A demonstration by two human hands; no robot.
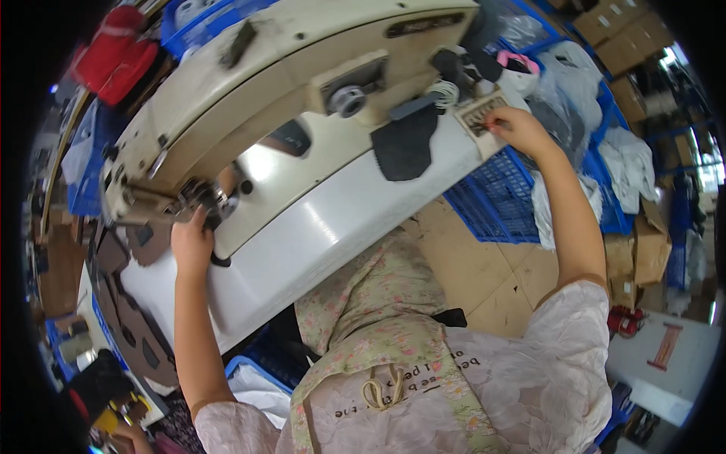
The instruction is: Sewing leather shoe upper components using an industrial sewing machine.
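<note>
A cream sewing machine [249, 98] stretches across the white table in front of me. My left hand [193, 242] is raised at its needle end, touching or very close to the metal presser foot parts [203, 195]. The thumb points up, and the other fingers are mostly hidden, so what they hold does not show. At the table's right end, my right hand [522, 130] reaches into a small compartmented tray [463, 119] of little parts. Its fingertips are pinched together over the tray; the thing between them is too small to name.
A dark fabric piece [404, 147] hangs over the table's front edge. Brown cut pieces [140, 333] lie at the left. Blue crates [495, 197] with plastic bags stand at the right, and cardboard boxes [635, 257] are beyond. A red bundle [117, 57] sits far left.
</note>
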